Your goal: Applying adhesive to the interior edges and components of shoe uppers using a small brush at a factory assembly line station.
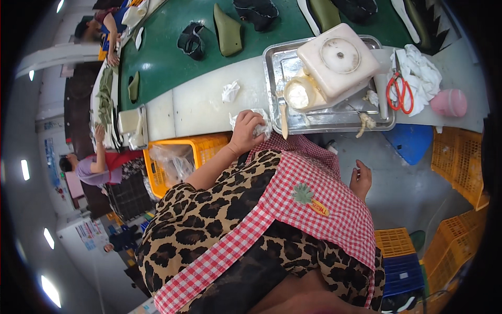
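Observation:
At the near edge of the white bench strip, my left hand [247, 131] is closed over a crumpled white wipe [265, 125], pressing it to the surface. Whether it is paper or cloth I cannot tell. My right hand [361, 180] hangs low beside my checked apron, its fingers loosely bent and apart, with nothing seen in them. Just right of my left hand a metal tray [329, 126] holds a pale, dirty plastic container [340, 57] and a round cup of whitish stuff [299, 95]. A brush with a wooden handle [284, 120] leans over the tray's rim.
Red-handled scissors [400, 94] lie on white rags [423, 76], near a pink container [449, 103]. Green shoe lasts [227, 32] and black shoe uppers [191, 42] ride on the green belt [162, 47]. A yellow crate [197, 152] stands below left. Two co-workers are at the far left.

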